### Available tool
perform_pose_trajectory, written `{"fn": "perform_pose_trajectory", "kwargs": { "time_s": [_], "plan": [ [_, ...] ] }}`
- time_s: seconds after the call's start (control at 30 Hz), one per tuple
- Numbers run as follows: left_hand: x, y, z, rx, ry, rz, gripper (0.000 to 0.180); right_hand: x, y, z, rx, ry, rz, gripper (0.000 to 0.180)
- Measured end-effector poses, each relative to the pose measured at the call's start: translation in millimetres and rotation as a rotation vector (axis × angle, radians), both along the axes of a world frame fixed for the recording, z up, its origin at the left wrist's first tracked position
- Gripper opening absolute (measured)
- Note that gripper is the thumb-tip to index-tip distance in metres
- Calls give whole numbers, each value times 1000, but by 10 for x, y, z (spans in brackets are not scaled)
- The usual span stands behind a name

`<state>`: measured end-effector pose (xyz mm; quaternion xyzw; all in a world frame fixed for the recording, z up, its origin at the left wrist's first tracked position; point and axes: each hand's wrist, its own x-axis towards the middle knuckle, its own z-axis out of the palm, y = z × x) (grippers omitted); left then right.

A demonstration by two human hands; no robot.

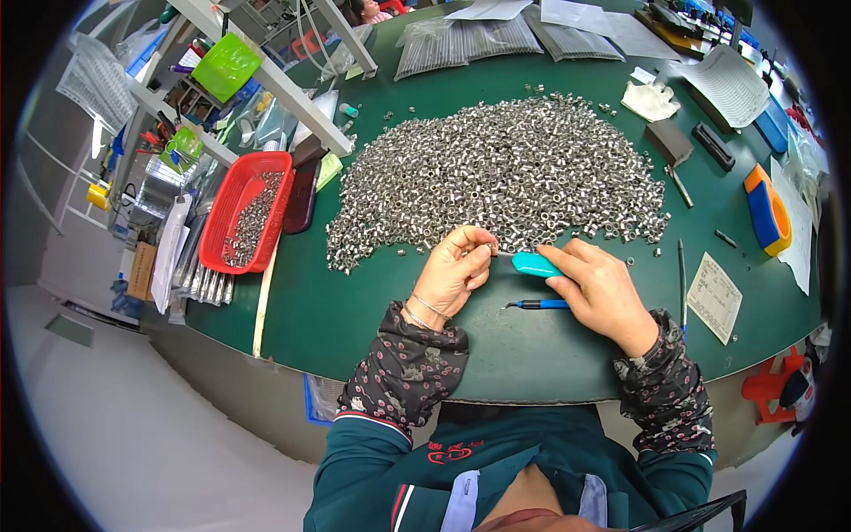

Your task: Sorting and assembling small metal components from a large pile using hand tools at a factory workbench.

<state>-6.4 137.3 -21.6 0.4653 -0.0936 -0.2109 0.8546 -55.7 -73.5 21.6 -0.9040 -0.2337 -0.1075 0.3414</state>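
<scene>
My left hand (450, 273) is closed in a pinch, thumb against forefinger, on what looks like a small metal sleeve, mostly covered by the fingertips. In my right hand (601, 288) is a hand tool with a teal handle (534, 264). Its thin grey shank points left and meets the left fingertips; the tip itself is hidden. Just beyond both hands spreads a big heap of short silvery metal sleeves (496, 168). A blue-handled deburring tool (542, 304) with a bent metal tip lies on the green table (505, 359), below the teal handle and beside my right hand.
At left, a red plastic basket (213, 232) holds more sleeves, with a dark phone (303, 197) beside it. On the right are a tape roll in an orange and blue holder (769, 213), a paper slip (714, 297), a pen (683, 279) and a grey block (668, 142).
</scene>
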Motion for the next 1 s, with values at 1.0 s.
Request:
{"fn": "perform_pose_trajectory", "kwargs": {
  "time_s": [1.0],
  "plan": [
    [-68,-31,-28,100,5,116,12,-5,49,-93,-102,-111,-57,35]
  ]
}}
